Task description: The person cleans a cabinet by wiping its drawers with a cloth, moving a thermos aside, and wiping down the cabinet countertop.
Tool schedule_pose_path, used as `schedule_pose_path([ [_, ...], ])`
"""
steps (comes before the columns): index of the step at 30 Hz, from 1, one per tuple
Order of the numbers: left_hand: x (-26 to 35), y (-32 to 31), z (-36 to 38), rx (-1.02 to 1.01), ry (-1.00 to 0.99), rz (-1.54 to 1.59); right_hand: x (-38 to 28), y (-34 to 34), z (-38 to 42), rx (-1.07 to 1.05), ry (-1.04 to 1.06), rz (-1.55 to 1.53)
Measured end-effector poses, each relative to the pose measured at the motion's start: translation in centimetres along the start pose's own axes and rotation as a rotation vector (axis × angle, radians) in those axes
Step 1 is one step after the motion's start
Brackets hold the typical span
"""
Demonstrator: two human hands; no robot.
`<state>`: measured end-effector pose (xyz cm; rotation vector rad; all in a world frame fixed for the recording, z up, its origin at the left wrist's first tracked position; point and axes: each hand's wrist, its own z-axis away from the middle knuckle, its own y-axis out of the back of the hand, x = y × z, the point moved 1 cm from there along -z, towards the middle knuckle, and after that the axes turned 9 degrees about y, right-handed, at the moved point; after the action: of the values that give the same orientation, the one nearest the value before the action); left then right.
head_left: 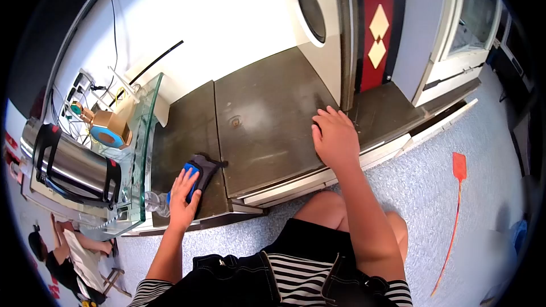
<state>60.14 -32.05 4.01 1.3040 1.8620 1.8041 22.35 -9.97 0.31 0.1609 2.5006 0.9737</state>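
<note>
My left hand [183, 200] lies over a blue and dark grey fabric item [208, 169], perhaps a small pouch, on the left part of the dark cabinet top [267, 119]. Its fingers are stretched across the blue side, and part of the item is hidden beneath them. A clear plastic bottle [157, 203] lies just left of that hand, partly covered by it. Farther right, my right hand [336, 139] rests palm down on the cabinet top near its front edge, with fingers extended and nothing visible in them.
A glass shelf [147, 153] at left carries a steel kettle [79, 165] and a gold hexagonal bottle [111, 129]. A speaker-like panel [311, 11] stands behind. On the floor lies a red fly swatter [459, 167]. Another person [62, 258] sits at lower left.
</note>
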Motion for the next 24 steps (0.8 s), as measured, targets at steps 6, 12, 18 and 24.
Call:
schedule_pose_path([
  [6,-0.3,-0.8,-5.2,-0.032,-0.051,0.039,-0.6,0.3,-0.4,0.015,-0.030,0.040],
  [12,-2.5,-5.1,-16.8,0.088,-0.044,0.002,-0.7,0.5,-0.8,0.030,-0.019,0.038],
  [18,-3.1,-8.3,-26.7,0.128,0.092,-0.149,-0.7,0.5,-0.8,0.035,-0.016,0.057],
  [24,-1.7,-8.7,-24.2,0.093,0.047,-0.123,-0.4,0.4,-0.6,0.031,-0.008,0.041],
])
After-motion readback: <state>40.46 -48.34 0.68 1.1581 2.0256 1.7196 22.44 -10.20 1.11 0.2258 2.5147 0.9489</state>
